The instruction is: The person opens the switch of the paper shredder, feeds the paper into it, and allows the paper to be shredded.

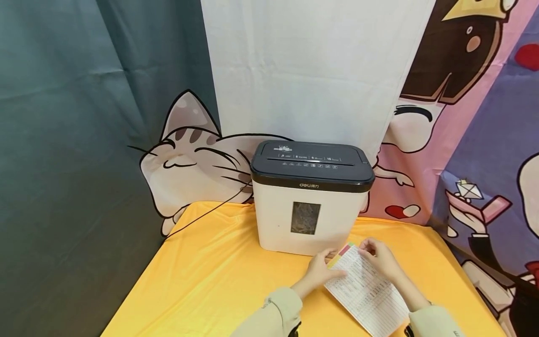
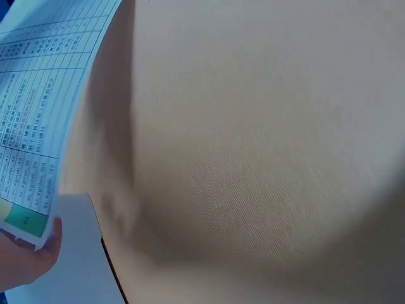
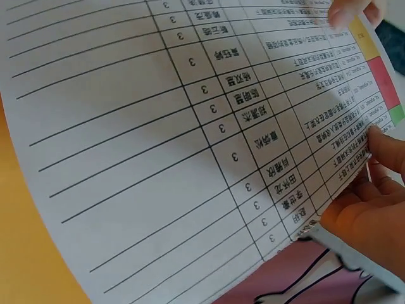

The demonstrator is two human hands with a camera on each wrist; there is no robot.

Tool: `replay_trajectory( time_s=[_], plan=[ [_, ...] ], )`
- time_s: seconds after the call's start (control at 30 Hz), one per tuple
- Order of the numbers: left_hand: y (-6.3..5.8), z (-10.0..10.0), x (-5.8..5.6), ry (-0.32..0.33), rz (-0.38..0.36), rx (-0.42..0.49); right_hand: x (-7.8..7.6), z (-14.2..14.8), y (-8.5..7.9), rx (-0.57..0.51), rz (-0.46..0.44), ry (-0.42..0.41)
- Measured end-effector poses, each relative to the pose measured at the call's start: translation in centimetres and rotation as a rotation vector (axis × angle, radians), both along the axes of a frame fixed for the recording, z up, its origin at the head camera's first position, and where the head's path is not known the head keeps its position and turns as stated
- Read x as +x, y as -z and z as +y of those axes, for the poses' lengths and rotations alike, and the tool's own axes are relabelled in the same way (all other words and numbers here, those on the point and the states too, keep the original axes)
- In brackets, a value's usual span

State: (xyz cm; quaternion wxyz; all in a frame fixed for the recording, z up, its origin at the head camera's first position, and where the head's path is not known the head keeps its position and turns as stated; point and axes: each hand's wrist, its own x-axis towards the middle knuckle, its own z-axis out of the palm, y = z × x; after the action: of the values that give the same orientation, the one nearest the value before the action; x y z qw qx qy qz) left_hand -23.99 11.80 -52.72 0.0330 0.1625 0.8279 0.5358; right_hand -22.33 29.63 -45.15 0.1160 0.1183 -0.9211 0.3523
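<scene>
A printed paper sheet (image 1: 366, 290), covered in table rows with a yellow, red and green strip along its top edge, is held tilted low over the front of the table. My left hand (image 1: 316, 272) pinches its left side near the yellow part, thumb on the printed face and fingers behind. On the opposite side, my right hand (image 1: 380, 258) pinches the edge close to the top corner. In the right wrist view, the right fingers (image 3: 364, 218) grip the edge by the green part. Just beyond the sheet stands a white paper shredder (image 1: 273, 215) with a dark lid (image 1: 311, 175).
Yellow cloth (image 1: 219, 262) covers the table. From the shredder's left side a thin black cord (image 1: 206, 213) runs over the table's left edge. A curtain with cartoon figures (image 1: 320, 70) hangs right behind the shredder.
</scene>
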Motion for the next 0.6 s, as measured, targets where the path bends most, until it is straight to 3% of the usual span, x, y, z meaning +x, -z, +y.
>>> replay_trajectory(
  time_s=[0.23,0.37,0.43,0.6],
  plan=[
    [0.4,-1.3,-0.2,0.084,-0.066,0.138,0.2,-2.7,-0.5,-0.006,0.018,-0.061],
    [0.1,-1.9,0.3,0.126,-0.096,0.21,0.1,-3.5,-0.5,-0.006,0.045,-0.096],
    [-0.6,-2.4,0.8,0.109,-0.087,0.228,0.1,-3.6,-0.3,-0.006,0.043,-0.111],
    [-0.3,-3.3,0.6,-0.011,-0.135,0.293,0.1,-3.4,-0.3,-0.01,0.047,-0.142]
  ],
)
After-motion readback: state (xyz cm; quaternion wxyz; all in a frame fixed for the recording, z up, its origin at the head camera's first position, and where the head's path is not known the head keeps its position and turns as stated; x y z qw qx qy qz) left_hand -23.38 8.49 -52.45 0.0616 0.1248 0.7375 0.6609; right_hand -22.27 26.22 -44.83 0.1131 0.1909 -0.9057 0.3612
